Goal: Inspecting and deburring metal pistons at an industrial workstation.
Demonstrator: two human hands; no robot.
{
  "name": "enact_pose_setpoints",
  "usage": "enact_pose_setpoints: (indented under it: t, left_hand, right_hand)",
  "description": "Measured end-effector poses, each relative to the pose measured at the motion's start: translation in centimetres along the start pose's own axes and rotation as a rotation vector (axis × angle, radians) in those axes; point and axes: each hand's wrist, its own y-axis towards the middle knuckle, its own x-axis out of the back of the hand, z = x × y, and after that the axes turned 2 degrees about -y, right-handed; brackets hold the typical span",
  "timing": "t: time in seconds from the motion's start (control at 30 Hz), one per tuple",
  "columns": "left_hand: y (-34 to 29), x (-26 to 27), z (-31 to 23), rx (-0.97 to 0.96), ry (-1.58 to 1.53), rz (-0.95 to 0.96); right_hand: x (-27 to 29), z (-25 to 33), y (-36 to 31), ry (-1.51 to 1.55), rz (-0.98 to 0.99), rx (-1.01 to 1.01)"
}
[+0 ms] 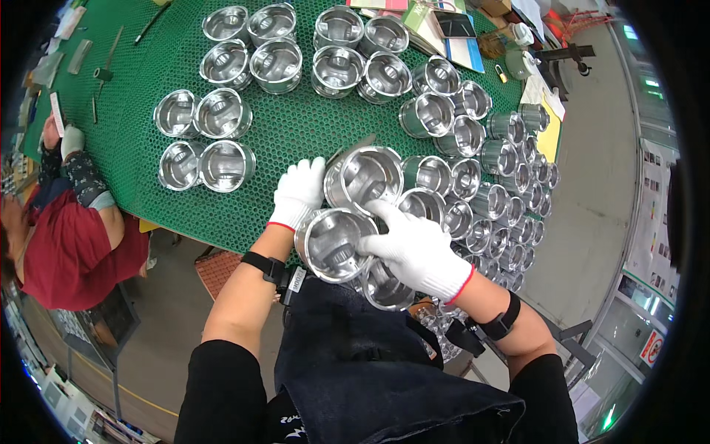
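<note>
My left hand (299, 194), in a white knit glove, rests with fingers stretched out against the left side of a shiny metal piston (364, 179). By its fingertips a thin dark strip (355, 149) shows behind that piston. My right hand (420, 253), gloved alike, is closed at the rim of a nearer piston (334, 246); its thumb lies over the rim and the index finger reaches toward the piston behind. Below the right hand another piston (387, 287) sits partly covered. All these pistons have their hollow ends facing up.
Several pistons stand in groups on the green mat (296, 126), at far left (222, 111), far middle (340, 70) and densely at right (492, 200). A phone (454, 25) lies on papers at the back. At left, another person (74, 237) in red works at the table.
</note>
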Motion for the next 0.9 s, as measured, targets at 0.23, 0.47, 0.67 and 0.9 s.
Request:
enact_pose_setpoints:
  t: [0.23,0.47,0.67,0.9]
  left_hand:
    - [-6.4,-0.2,2.8,0.367,-0.232,0.072]
    - [-15.7,1.0,2.4,0.323,-0.426,-0.116]
    - [-21.4,6.8,1.3,0.671,-0.642,0.061]
    - [-8.0,12.0,-1.8,0.264,-0.64,-0.198]
  right_hand:
    - [0.2,-2.1,4.8,-0.054,-0.058,0.083]
    - [-1.6,-4.8,9.8,-0.158,-0.081,0.154]
    - [-3.5,-6.4,12.5,-0.134,0.004,-0.038]
    - [0.4,-3.7,8.4,-0.092,-0.065,-0.01]
